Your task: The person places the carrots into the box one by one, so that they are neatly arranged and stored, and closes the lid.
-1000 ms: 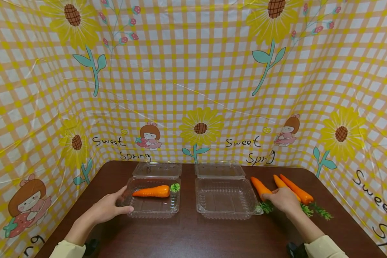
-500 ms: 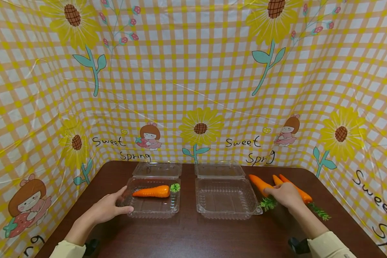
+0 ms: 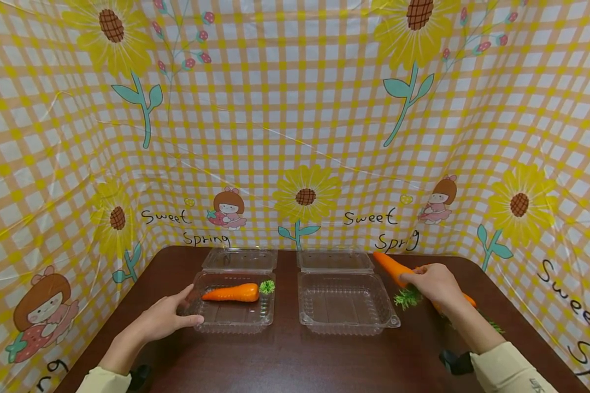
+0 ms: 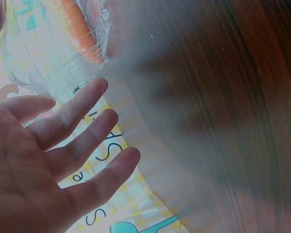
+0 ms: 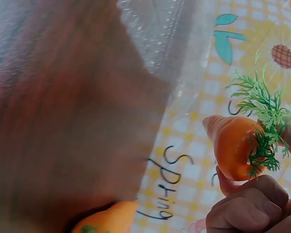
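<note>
In the head view my right hand (image 3: 437,284) pinches an orange carrot (image 3: 392,267) near its thick, leafy end. The carrot's tip points up and left, and its green top hangs below the fingers. The right wrist view shows this carrot's blunt end (image 5: 235,145) between thumb and fingers. My left hand (image 3: 159,319) has its fingers spread at the left side of a clear plastic container (image 3: 233,327), thumb at the near corner. Inside that container lies another carrot (image 3: 233,293) with a green tuft. A second clear container (image 3: 344,322) stands with nothing in it, left of my right hand.
Both containers have their clear lids folded back, the left lid (image 3: 241,258) and the right lid (image 3: 334,260). More carrots (image 3: 470,300) lie on the brown table (image 3: 285,360), mostly behind my right hand and wrist. A checked cloth (image 3: 305,136) hangs behind and along both sides.
My right hand has lifted the carrot up and slightly away from the others, its tip shifting left and farther back. My left hand has stayed where it was.
</note>
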Motion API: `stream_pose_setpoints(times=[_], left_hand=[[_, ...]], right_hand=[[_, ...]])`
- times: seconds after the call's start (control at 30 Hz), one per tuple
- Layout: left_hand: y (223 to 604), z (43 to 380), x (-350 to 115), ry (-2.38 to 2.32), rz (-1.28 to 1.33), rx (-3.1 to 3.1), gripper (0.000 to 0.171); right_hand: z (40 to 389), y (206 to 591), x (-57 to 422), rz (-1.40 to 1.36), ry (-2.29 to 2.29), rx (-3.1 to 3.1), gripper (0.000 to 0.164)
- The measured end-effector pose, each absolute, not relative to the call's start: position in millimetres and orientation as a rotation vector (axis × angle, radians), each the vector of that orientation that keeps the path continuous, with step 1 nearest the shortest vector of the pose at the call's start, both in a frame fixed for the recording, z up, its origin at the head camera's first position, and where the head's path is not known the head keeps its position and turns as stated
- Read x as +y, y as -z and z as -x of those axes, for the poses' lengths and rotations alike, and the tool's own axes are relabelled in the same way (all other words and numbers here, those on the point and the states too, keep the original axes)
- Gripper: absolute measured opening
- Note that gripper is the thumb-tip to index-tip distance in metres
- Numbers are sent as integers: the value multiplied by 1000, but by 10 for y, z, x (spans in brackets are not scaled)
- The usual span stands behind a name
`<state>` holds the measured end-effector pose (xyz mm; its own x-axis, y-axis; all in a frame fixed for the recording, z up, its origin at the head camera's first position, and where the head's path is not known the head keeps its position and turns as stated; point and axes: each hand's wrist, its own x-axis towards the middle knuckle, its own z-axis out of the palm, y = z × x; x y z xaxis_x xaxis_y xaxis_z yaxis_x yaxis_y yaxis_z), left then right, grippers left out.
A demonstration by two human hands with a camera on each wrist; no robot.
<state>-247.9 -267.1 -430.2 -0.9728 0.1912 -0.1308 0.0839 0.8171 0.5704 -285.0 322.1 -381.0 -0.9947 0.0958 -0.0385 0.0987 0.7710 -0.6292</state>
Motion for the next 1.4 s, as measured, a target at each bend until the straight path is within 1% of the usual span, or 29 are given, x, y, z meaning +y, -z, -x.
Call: stream_pose_setpoints(times=[0.03, 0.2, 0.37, 0.5, 0.57, 0.63, 0.67, 0.77, 0.8, 1.07, 1.4], left_hand=[[4303, 2478, -2672, -872, -213, 2818, 100], [4309, 2474, -2678, -872, -215, 2814, 100], [4310, 2478, -2680, -865, -217, 2824, 100], [4309, 2473, -2681, -866, -214, 2823, 100], [4309, 2471, -2682, -868, -210, 2821, 100], [4312, 2473, -2683, -869, -210, 2821, 100], [4313, 2474, -2684, -871, -209, 2820, 100], [4319, 2481, -2688, -878, -211, 2815, 100], [4320, 2484, -2690, -881, -212, 2815, 100], [4324, 2496, -2687, -886, -230, 2822, 100], [4323, 2493, -2676, -864, -203, 2827, 100]], right_hand=[[2846, 3785, 3202, -147, 1049, 2956, 58], [2852, 3696, 3083, -95, 1085, 2947, 47], [2881, 3621, 2941, -32, 1113, 2936, 45], [2932, 3569, 2815, 38, 1080, 2967, 30], [2957, 3544, 2756, 77, 1068, 2980, 27], [2978, 3519, 2699, 105, 1071, 2976, 28], [2987, 3506, 2672, 120, 1072, 2971, 31], [3014, 3476, 2587, 164, 1092, 2961, 50], [3024, 3465, 2555, 181, 1090, 2957, 53], [3087, 3400, 2275, 253, 1064, 2939, 57], [3105, 3382, 1955, 385, 1102, 2866, 51]])
